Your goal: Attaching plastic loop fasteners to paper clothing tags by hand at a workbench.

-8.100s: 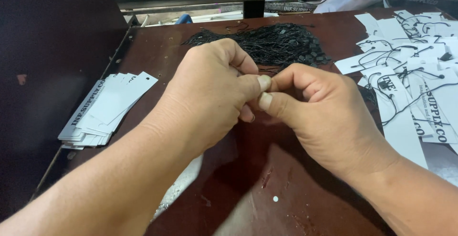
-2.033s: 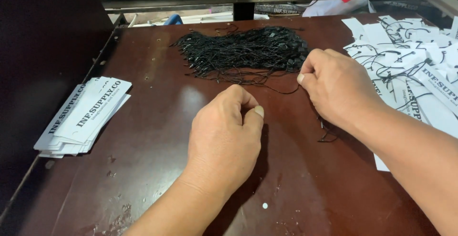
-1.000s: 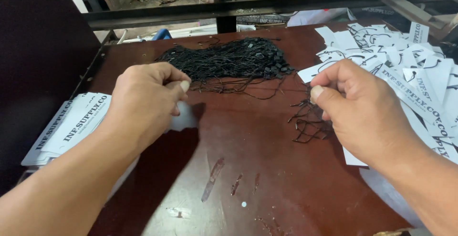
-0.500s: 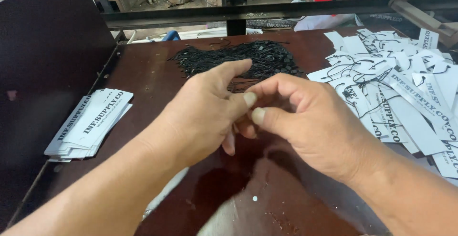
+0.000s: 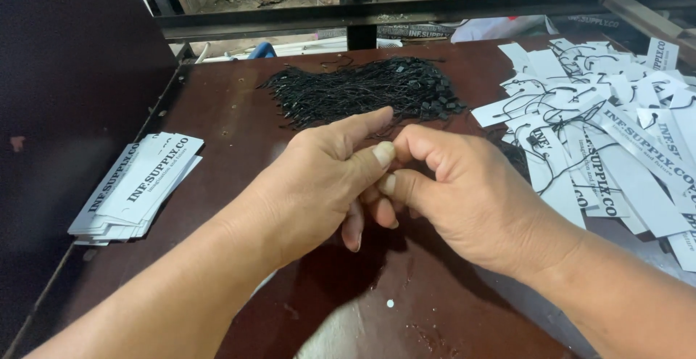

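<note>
My left hand and my right hand meet over the middle of the dark brown table, thumbs and forefingers pinched tip to tip. A white strip, seemingly a paper tag, hangs below my left hand, mostly hidden by the wrist. My right fingertips are closed as on a thin black string, which is too fine to make out between the fingers. Just beyond the hands lies a heap of black strings.
A neat stack of printed white tags sits at the table's left edge. A loose spread of white tags with black strings covers the right side. A dark panel stands at the left and a black metal frame crosses the back.
A second ago my hands were apart, the left near the stack side with a tag, the right pulling at black strings. They have come together at the centre and pinch fingertip to fingertip.
</note>
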